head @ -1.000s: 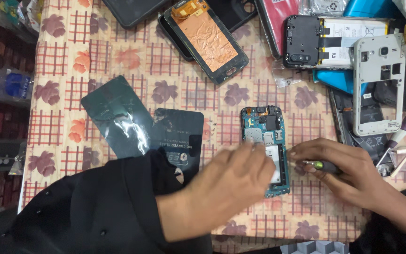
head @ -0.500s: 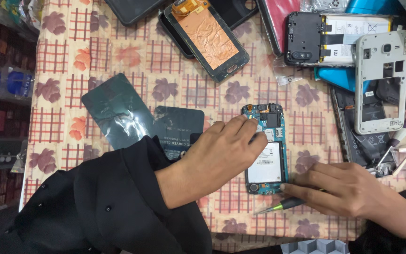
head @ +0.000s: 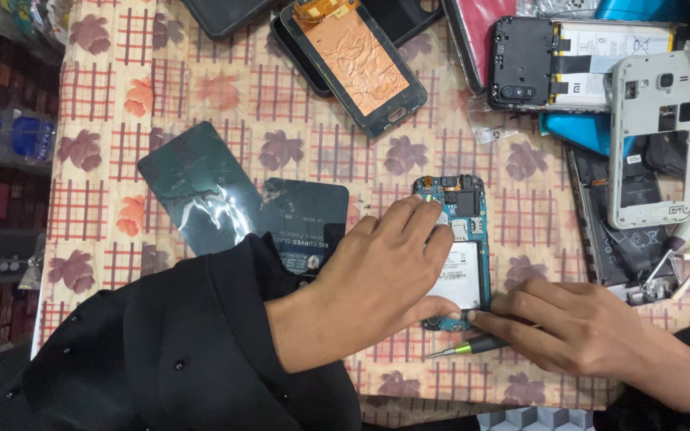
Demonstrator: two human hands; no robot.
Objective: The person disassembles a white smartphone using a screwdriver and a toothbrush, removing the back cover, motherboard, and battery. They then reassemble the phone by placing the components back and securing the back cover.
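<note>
Head view: opened phone [head: 463, 255] lies centre-right of frame on the flower-patterned tabletop [head: 201, 88], back cover off, blue circuit board and white battery showing, so it's stripped down already; judging by that, the board/battery work itself looks not yet done. Left hand [head: 377, 275] lies over the phone's left edge, fingers curled on the upper part, thumb pressing near the bottom corner w/ a pinning grip, not a closed fist. Right hand [head: 584, 331] sits lower right, just beside the phone's bottom end, fingers closed around a small screwdriver [head: 473, 345] w/ green collar, tip pointing left, below the phone. Dark back covers [head: 201, 195] lie left of centre; a copper-backed screen [head: 357, 60] upper centre; grey phone frame [head: 652, 140] upper right.
</note>
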